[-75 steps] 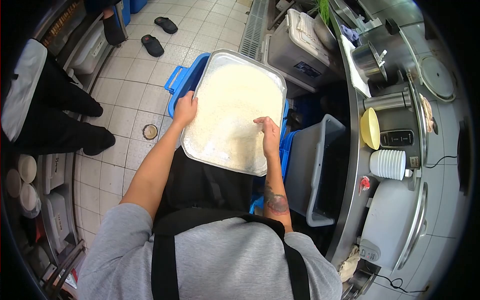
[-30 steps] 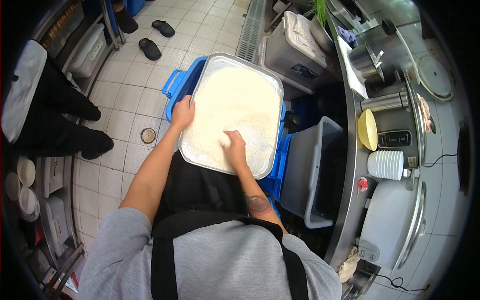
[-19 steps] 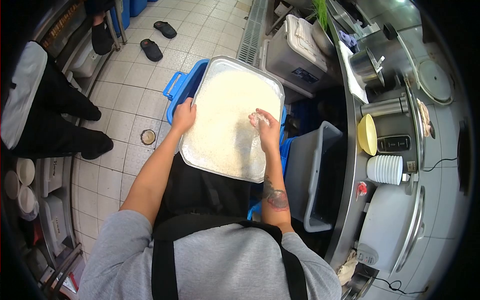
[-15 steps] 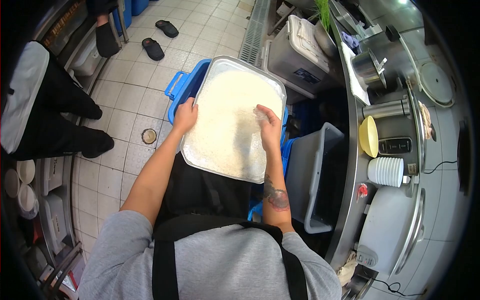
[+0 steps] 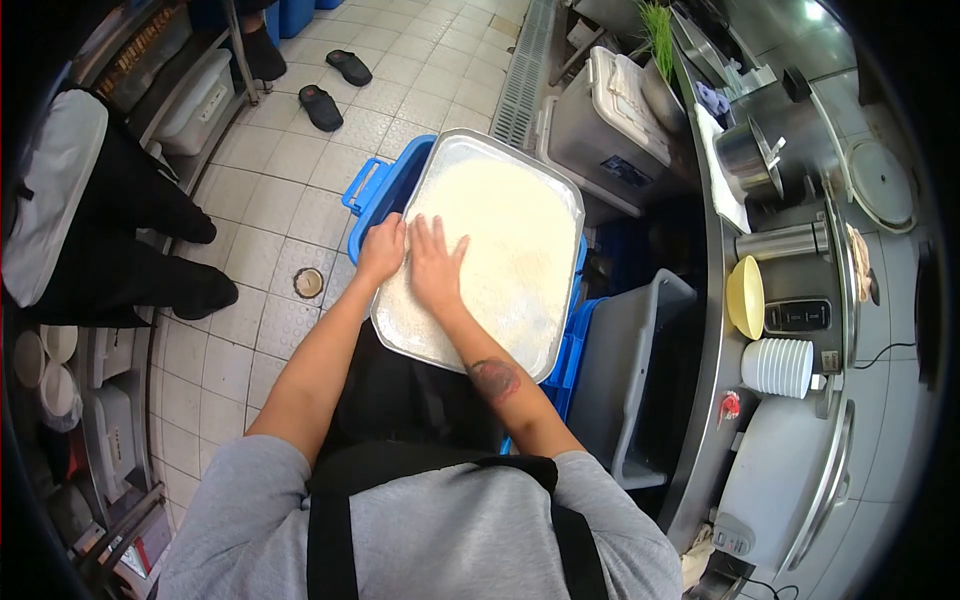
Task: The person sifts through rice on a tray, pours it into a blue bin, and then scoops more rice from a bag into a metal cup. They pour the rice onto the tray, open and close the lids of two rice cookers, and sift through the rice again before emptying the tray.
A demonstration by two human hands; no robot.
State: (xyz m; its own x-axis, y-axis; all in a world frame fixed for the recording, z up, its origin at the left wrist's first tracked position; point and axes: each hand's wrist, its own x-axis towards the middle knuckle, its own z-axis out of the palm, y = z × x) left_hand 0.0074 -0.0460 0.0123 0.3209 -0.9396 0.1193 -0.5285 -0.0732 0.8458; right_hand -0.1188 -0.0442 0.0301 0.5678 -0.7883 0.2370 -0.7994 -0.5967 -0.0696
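Note:
A square metal tray (image 5: 545, 348) holds a spread layer of white grains (image 5: 505, 235), whose exact kind I cannot make out. My left hand (image 5: 382, 250) grips the tray's left rim, fingers closed around it. Flat on the grains beside it lies my right hand (image 5: 435, 270), its fingers spread and pointing away from me. Nothing is held in the right hand. Under the tray stands a blue bin (image 5: 366, 186), mostly covered, with its left handle showing.
A steel counter (image 5: 712, 330) on the right carries a yellow bowl (image 5: 745, 298), stacked white bowls (image 5: 778, 368) and a pot (image 5: 748, 160). A grey tub (image 5: 610, 375) stands below. Another person's dark-trousered legs (image 5: 150, 220) are at left. Black shoes (image 5: 320, 107) lie on the floor.
My right hand has moved left across the tray, from its right side to near my left hand, and now lies flatter. The left hand keeps its hold. The whole view has shifted slightly.

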